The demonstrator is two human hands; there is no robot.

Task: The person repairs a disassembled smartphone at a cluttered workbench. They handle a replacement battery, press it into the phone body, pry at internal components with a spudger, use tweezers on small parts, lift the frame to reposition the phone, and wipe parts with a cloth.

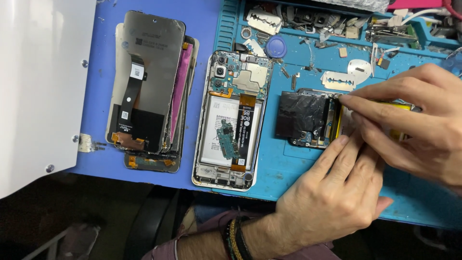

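- Both hands are on the small opened phone [308, 120], which lies on the blue mat [288, 168] towards its right edge, just right of the bigger opened phone [231, 120].
- Left hand [332, 192] comes up from the near edge, fingers [344, 154] stretched flat and pressed against the phone's near side, bracing it rather than closing round it.
- Right hand [423, 120] reaches in from the right edge, index finger and thumb drawn to a pinch at the phone's top edge; whether a tool or a part sits in that pinch, I cannot tell.
- Handling, as I judge it: light, stiff at the frame, but fragile inside. The black foil patch looks soft and crinkly, the yellow strip beside it thin and easily torn. Best held by the outer frame edges, not the board.
- Labels: the bigger phone's battery is a white rectangle with dark print, crossed by a black ribbon with orange ends.
- At the mat's left edge, a stack of screens [147, 86] lies face down, with 3 small white square stickers on a black flex.
- Razor blades [339, 81] and loose scraps litter the far edge and its tray.
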